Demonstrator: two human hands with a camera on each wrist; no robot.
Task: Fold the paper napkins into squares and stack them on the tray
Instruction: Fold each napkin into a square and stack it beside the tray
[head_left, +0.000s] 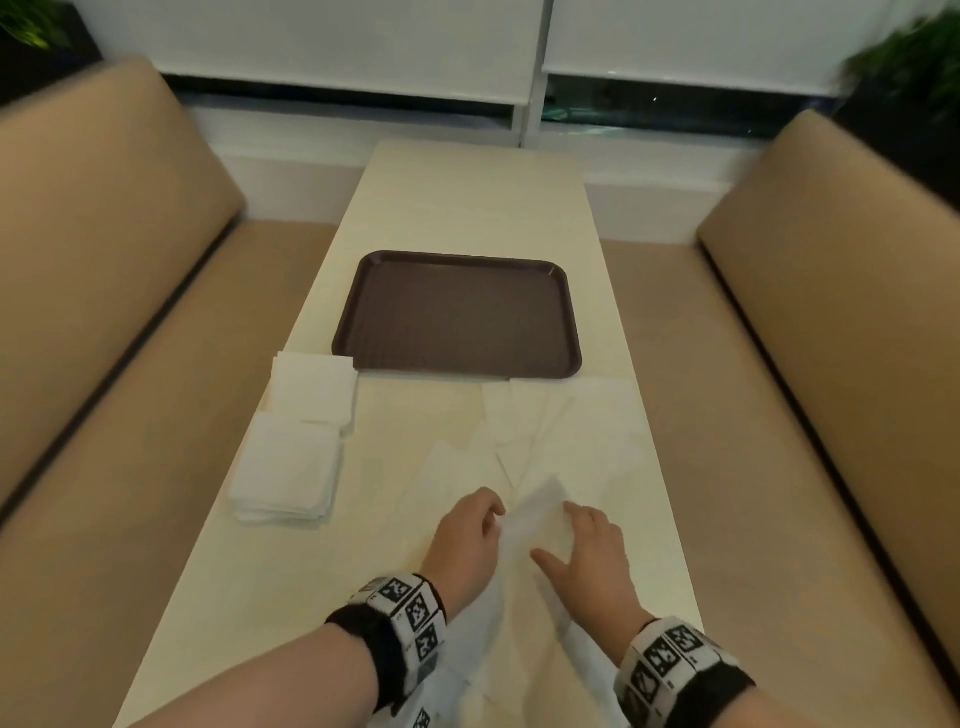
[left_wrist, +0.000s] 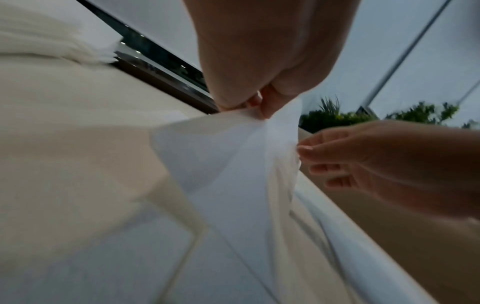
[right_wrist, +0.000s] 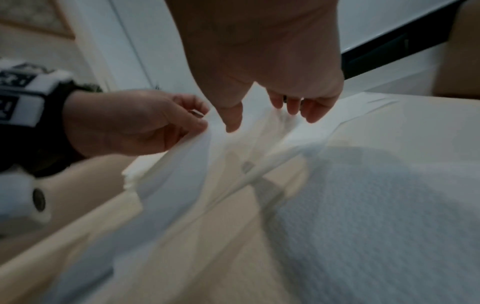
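A thin white paper napkin (head_left: 537, 519) is lifted off the table between my hands. My left hand (head_left: 470, 540) pinches its upper edge between thumb and fingers, plain in the left wrist view (left_wrist: 255, 107). My right hand (head_left: 584, 551) hovers just right of the napkin (right_wrist: 197, 156) with fingers spread and relaxed, fingertips (right_wrist: 310, 115) at the sheet. The dark brown tray (head_left: 457, 314) lies further up the table with nothing on it. Several unfolded napkins (head_left: 571, 431) lie spread between tray and hands.
Two piles of folded white napkins (head_left: 298, 436) sit at the table's left edge, beside the tray's near left corner. Tan bench seats (head_left: 104, 312) flank the narrow cream table (head_left: 467, 208) on both sides. A window sill runs behind.
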